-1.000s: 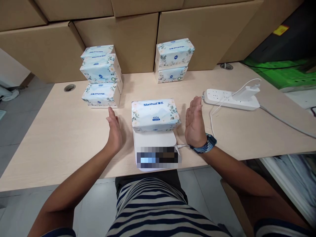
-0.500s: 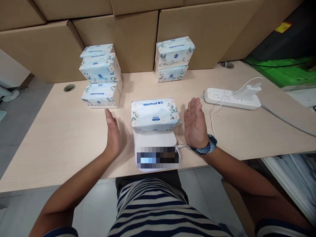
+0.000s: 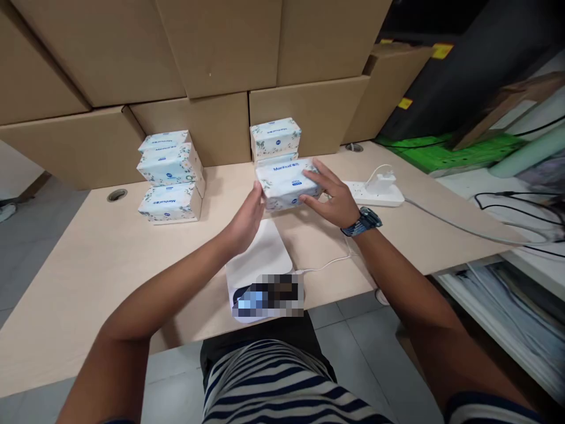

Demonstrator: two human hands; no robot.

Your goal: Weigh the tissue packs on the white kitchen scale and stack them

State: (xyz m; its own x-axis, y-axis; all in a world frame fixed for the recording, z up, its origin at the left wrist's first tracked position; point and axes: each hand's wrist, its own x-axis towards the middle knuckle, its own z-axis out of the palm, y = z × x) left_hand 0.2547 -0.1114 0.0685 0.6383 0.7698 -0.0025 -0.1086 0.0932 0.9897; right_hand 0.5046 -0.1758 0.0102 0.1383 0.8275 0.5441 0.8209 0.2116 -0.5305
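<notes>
Between my two hands is a pale blue floral pack of tissues (image 3: 285, 181), lifted above the table and slightly tilted. My left hand (image 3: 247, 221) presses its left end, while my right hand (image 3: 331, 194) wraps the right end with fingers on the top and thumb on the front. Below lies a white flat scale (image 3: 258, 256) with a blurred display, a cable running from its right side. Behind the held pack, a stack of like tissue packs (image 3: 276, 140) is partly hidden. Another stack of tissue packs (image 3: 170, 200) stands at the left.
Cardboard boxes (image 3: 212, 123) wall off the table's back. A white power strip (image 3: 388, 197) with a plugged-in charger lies right of my right hand. Cable holes (image 3: 117, 195) pierce the tabletop. Green material (image 3: 415, 156) and black cables (image 3: 521, 206) are at the far right.
Both hands have closed on the tissue pack that sat on the scale. It has been lifted off and moved away from me and rightward. The camera view has shifted too.
</notes>
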